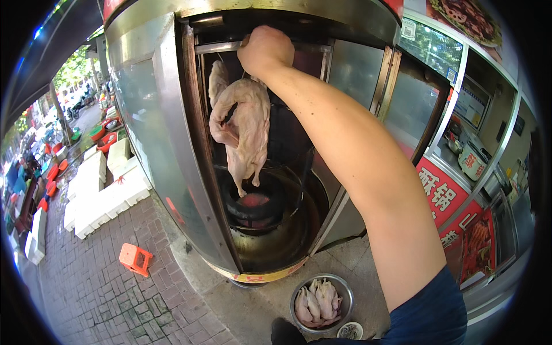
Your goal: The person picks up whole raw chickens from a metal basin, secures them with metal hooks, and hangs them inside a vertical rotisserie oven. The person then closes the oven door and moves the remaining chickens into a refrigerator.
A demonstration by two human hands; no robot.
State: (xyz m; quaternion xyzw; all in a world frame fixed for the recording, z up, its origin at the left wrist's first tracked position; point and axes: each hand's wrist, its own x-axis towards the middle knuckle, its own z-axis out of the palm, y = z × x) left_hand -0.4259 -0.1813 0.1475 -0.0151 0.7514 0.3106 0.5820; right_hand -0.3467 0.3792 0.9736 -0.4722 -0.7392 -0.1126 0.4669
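My right hand (pixel 267 49) is raised in a fist at the top of the open doorway of a cylindrical roasting oven (pixel 146 86). Below the fist hangs a raw, plucked poultry carcass (pixel 248 120), legs pointing down. A thin metal hook (pixel 244 74) shows between fist and bird; the rest of it is hidden by my fingers. Behind the carcass, at upper left, hangs another pale piece of poultry (pixel 218 82); whether it is a separate bird I cannot tell. Under the legs, a dark round burner (pixel 254 215) glows reddish at its centre. My left hand is out of view.
On the pavement below stands a metal basin (pixel 351 297) of raw birds, beside a small bowl (pixel 361 331) of thin metal pieces. An orange plastic stool (pixel 134 258) and white foam boxes (pixel 112 211) are at left. A glazed shop counter (pixel 470 172) lies at right.
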